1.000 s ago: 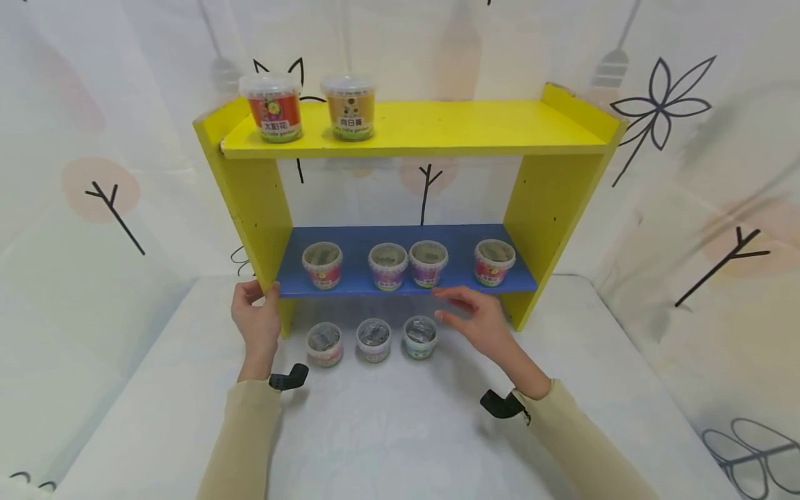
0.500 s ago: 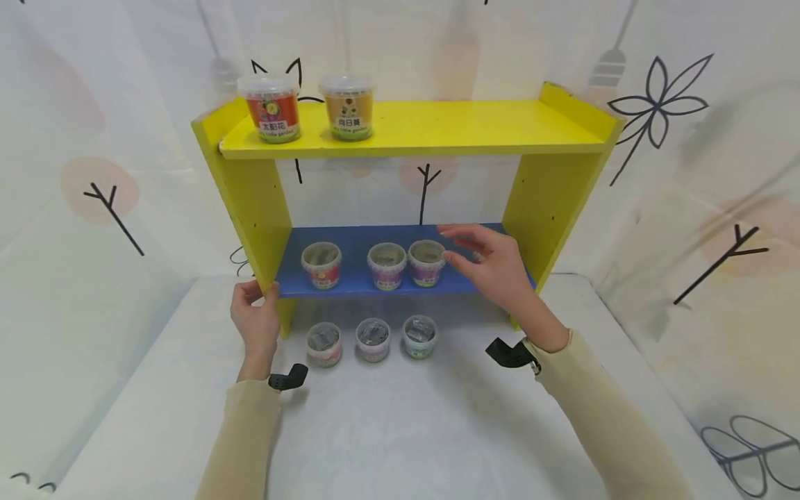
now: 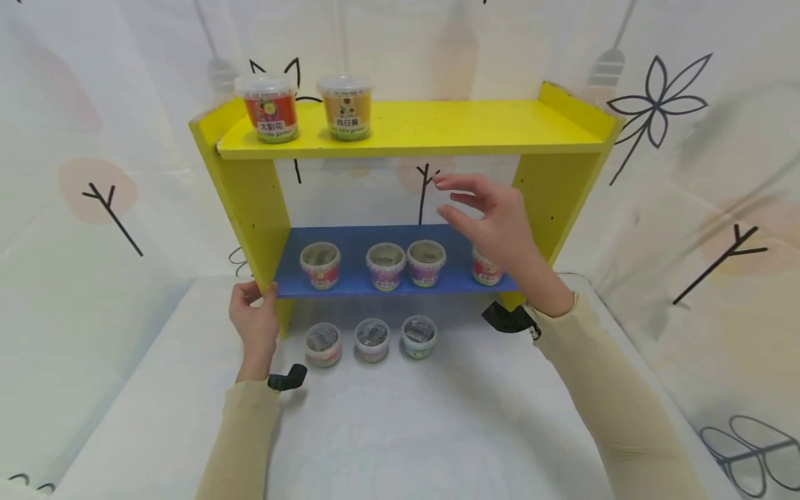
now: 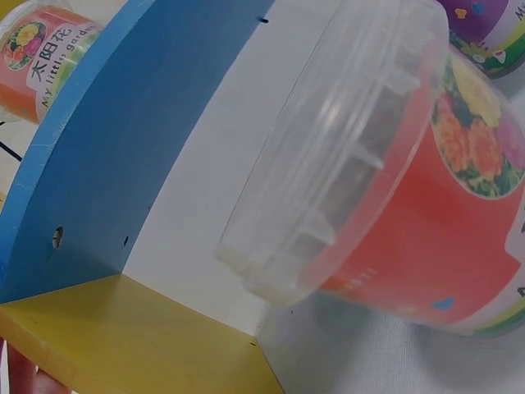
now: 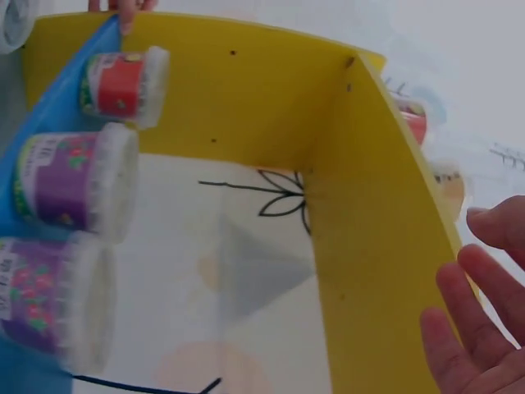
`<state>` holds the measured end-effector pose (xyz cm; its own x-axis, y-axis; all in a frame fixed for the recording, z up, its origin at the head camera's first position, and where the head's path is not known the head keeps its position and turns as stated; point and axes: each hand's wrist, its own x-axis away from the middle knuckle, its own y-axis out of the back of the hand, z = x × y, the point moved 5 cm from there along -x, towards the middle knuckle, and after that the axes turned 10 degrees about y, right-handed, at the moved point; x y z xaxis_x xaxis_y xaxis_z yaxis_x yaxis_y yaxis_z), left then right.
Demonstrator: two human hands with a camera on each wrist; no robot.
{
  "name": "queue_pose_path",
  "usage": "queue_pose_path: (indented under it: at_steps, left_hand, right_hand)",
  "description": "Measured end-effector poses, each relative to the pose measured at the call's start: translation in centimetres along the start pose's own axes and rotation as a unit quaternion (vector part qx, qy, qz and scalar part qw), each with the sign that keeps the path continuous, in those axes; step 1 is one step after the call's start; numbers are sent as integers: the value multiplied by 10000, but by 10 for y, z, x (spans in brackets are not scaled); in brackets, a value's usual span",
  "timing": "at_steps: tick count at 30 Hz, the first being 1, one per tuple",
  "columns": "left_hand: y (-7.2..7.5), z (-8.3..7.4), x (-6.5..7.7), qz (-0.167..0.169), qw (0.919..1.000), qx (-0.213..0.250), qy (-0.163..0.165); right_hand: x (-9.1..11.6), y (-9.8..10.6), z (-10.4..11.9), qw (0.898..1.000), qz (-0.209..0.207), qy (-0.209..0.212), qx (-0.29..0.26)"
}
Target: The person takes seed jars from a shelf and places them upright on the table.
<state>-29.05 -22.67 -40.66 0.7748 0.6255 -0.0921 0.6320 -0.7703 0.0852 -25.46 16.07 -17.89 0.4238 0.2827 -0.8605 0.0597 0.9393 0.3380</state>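
Note:
My left hand (image 3: 255, 319) grips the yellow left side panel (image 3: 250, 201) of a small shelf unit, where the blue board (image 3: 356, 242) meets it. My right hand (image 3: 490, 219) is raised in front of the unit, between the blue board and the yellow top board (image 3: 450, 125). Its fingers are spread and hold nothing, as the right wrist view also shows. On the blue board stand a red-labelled tub (image 3: 323, 272), two purple-labelled tubs (image 3: 386, 274), and another red-labelled tub (image 3: 486, 271) partly hidden behind my right hand.
On the top board's left part stand a red tub (image 3: 271, 114) and an orange tub (image 3: 346, 111). Three more lidded tubs (image 3: 371, 344) line up on the white tabletop (image 3: 387, 444) before the unit. A printed cloth (image 3: 125, 236) hangs behind.
My right hand has risen from below the front edge of the blue board to above it, staying empty. My left hand keeps its grip on the side panel. The tubs have not moved.

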Motion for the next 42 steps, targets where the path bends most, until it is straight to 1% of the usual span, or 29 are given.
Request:
queue_pose_path:
  at_steps: [8,17,22,26,32,36,40,42]
  left_hand:
    - [0,-1,1,-11,9997,157,-180]
    - [1,-4,2,-58,9997,180,-140]
    - [-1,-4,1,-45,9997,176,-187]
    - [0,-3,3,-56,9998,125,-156]
    - [4,1,3,-132,9998,-1,-118]
    - [3,2,2,-136,9998,17,-145]
    - [1,0,2,-104,9998,37,-160]
    - [1,0,2,-96,9998,34,-153]
  right_hand:
    - [-37,-1,8,9997,-5,-97,-228]
    - [-81,-9,20,9988,-36,-282,-399]
    - [-103,-16,12,9996,136,-249,-76]
    - [-116,-24,2,9983,411,-345,232]
    - [-128,-41,-3,9931,880,-592,495]
    - [-135,-50,-3,9875,1142,-763,767]
    - [-140,-55,-4,9823,1264,-957,996]
    - [-142,-56,-5,9813,1256,-1054,1012]
